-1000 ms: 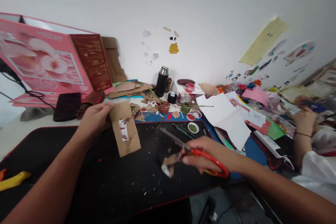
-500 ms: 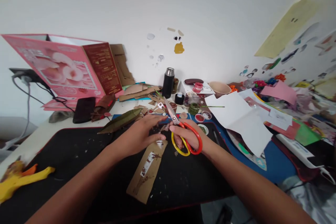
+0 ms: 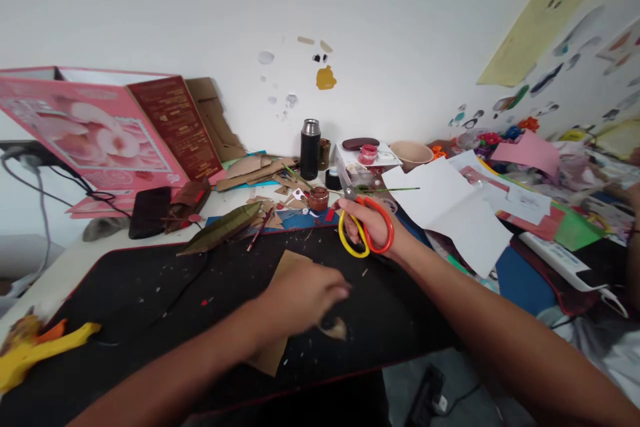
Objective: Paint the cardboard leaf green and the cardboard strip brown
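Observation:
My right hand [image 3: 369, 221] grips a pair of scissors [image 3: 383, 225] with one red and one yellow handle loop, held above the far part of the black mat [image 3: 190, 300]. The blades point away from me, and their tips are hard to make out against the clutter. My left hand [image 3: 305, 297], smeared by motion, passes over a brown cardboard strip [image 3: 274, 355] and covers its middle. Its fingers are too blurred to read. Close to those fingertips, a small pale brown scrap [image 3: 336, 329] lies on the mat, blurred too.
Behind the mat are a large dried leaf [image 3: 223, 227], a pencil [image 3: 260, 232], a brown paint jar [image 3: 319, 199], cardboard scraps and a black flask [image 3: 310, 150]. White paper [image 3: 445, 207] spreads at right. A yellow-handled object [image 3: 55, 347] lies at left; a pink box [image 3: 100, 133] stands behind.
My left hand has moved back toward me, from the strip's far end to over its middle. My right hand has shifted slightly right and away, still with the scissors. A scrap now shows on the mat.

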Motion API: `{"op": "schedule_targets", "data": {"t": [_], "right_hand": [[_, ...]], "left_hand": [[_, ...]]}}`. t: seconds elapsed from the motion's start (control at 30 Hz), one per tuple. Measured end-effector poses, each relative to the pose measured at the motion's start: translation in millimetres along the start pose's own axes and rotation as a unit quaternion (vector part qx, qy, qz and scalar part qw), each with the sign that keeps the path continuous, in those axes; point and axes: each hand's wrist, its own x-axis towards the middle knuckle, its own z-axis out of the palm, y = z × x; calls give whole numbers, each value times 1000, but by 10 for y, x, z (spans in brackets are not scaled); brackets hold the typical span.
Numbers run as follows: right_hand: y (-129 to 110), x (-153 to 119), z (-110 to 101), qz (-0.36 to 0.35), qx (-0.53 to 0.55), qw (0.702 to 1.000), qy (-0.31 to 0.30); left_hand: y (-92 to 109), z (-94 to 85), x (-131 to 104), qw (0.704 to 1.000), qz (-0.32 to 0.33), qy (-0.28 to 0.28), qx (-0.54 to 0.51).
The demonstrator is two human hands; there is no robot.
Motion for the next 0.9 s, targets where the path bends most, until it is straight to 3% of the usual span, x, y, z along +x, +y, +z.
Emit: {"op": "schedule_targets", "data": {"t": [0.07, 0.1, 0.17, 0.2, 0.27, 0.33, 0.37, 0.43, 0.53, 0.7, 0.8, 0.9], "right_hand": [[-88, 27, 62, -7, -11, 1000, -11], [-137, 26, 102, -10, -18, 1000, -23], [-231, -3, 175, -11, -44, 998, -54], [-266, -29, 199, -14, -61, 995, -73], [-299, -90, 210, -14, -97, 990, -99], [-268, -142, 179, -3, -101, 989, -112], [-230, -158, 157, 4, -97, 989, -112], [-128, -165, 117, 12, -91, 991, -101], [19, -129, 107, 13, -79, 995, -63], [90, -80, 148, 13, -64, 997, -46], [78, -71, 150, 20, -79, 995, -62], [83, -35, 168, 18, -86, 994, -66]], "left_hand": [[314, 354, 109, 994, 45, -86, -48], [453, 474, 142, 981, 94, -155, -67], [636, 567, 159, 948, 190, -250, -59], [664, 547, 151, 942, 207, -257, -53], [591, 426, 130, 960, 189, -204, -12], [391, 283, 134, 986, 117, -74, 90], [272, 229, 148, 984, 88, -28, 152], [49, 183, 194, 966, 50, 12, 253], [-173, 228, 276, 953, 39, -7, 301], [-313, 250, 350, 972, 19, -4, 236], [-296, 241, 349, 977, 4, -19, 211], [-132, 440, 360, 978, 72, -37, 190]]}}
